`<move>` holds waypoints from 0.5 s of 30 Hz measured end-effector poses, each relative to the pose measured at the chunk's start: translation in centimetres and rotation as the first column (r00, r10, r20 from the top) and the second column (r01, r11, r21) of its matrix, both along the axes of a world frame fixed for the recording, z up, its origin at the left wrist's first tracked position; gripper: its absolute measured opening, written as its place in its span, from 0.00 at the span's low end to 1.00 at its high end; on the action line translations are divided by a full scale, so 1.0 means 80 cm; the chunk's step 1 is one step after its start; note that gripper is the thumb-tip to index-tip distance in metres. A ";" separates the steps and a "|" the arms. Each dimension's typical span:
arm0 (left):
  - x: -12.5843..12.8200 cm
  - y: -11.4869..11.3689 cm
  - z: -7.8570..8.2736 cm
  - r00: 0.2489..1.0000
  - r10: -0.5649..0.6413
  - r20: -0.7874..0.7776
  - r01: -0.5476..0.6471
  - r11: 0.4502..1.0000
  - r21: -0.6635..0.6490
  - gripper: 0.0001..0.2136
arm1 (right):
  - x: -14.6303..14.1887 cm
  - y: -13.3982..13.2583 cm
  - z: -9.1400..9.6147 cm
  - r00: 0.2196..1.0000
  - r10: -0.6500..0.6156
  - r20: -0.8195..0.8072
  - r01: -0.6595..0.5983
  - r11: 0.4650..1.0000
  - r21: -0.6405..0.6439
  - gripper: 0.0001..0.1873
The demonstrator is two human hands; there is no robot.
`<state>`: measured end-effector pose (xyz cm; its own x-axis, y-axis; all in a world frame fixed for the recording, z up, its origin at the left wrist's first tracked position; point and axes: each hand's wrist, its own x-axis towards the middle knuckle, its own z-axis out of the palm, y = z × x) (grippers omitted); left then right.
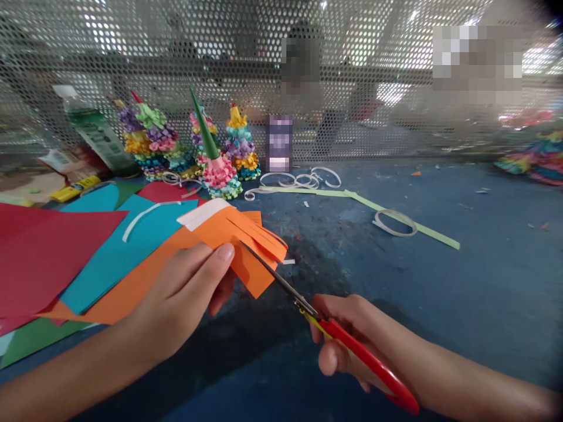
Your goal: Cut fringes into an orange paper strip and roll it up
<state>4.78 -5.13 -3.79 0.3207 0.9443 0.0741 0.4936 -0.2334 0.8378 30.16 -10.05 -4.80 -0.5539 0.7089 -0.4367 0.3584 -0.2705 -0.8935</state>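
My left hand (pixel 185 293) pinches a folded strip of orange paper (pixel 240 237) with several slits cut into its edge, holding it just above the blue table (pixel 440 281). My right hand (pixel 347 334) grips red-handled scissors (pixel 347 343). Their blades point up and left, and the tips sit inside the orange paper's fringe. The long tail of the orange strip runs down and left under my left wrist.
Red (pixel 44 258), teal (pixel 127 246) and green sheets lie at the left. Three colourful paper cone trees (pixel 215 158) stand by the perforated metal screen (pixel 352 76). White curled strips (pixel 303 179), a pale green strip (pixel 396 217) and a bottle (pixel 94 132) lie about.
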 end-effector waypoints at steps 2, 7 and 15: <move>0.000 0.000 -0.001 1.000 0.010 0.012 -0.009 1.000 -0.006 0.25 | 0.001 0.000 -0.003 1.000 0.004 0.012 -0.004 1.000 0.004 0.11; 0.003 0.001 0.001 0.991 -0.063 0.114 0.076 0.991 -0.113 0.24 | 0.005 0.001 -0.012 0.997 0.071 -0.015 -0.067 0.982 0.177 0.19; 0.005 -0.010 0.008 0.993 -0.098 0.072 0.110 0.974 -0.198 0.26 | -0.005 0.000 -0.011 0.997 0.077 -0.022 -0.072 0.980 0.188 0.21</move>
